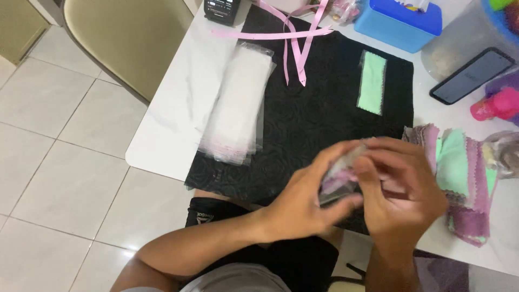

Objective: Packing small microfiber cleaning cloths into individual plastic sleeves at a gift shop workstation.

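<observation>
While both hands knead cloth (339, 178), clear bags (238, 108) lie left.

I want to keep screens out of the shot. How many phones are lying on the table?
1 for sure: a dark phone at the table's right side, beside the blue box. A black device at the top edge is cut off; I cannot tell what it is.

A home craft corner: white table (167, 124) on pale floor tiles (59, 178), ribbon (294, 40), tissue box (397, 21), phone (471, 74).

Two hands (303, 200), one green cloth (372, 82), one phone (471, 75), one blue box (397, 21), one black mat (303, 119)
</observation>
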